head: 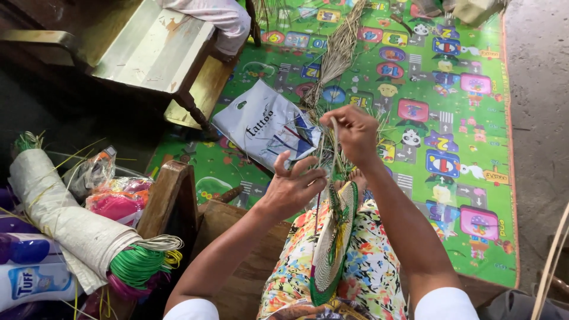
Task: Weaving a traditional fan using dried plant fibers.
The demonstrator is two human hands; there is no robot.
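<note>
In the head view, the woven disc (333, 243) stood on edge on the person's lap, green and pale. The left hand (293, 186) was half open, its fingers touching the loose strands (325, 155) above the disc. The right hand (354, 133) pinched one strand, closed on it. A white plastic bag (261, 121) lay near on the play mat (462, 178).
</note>
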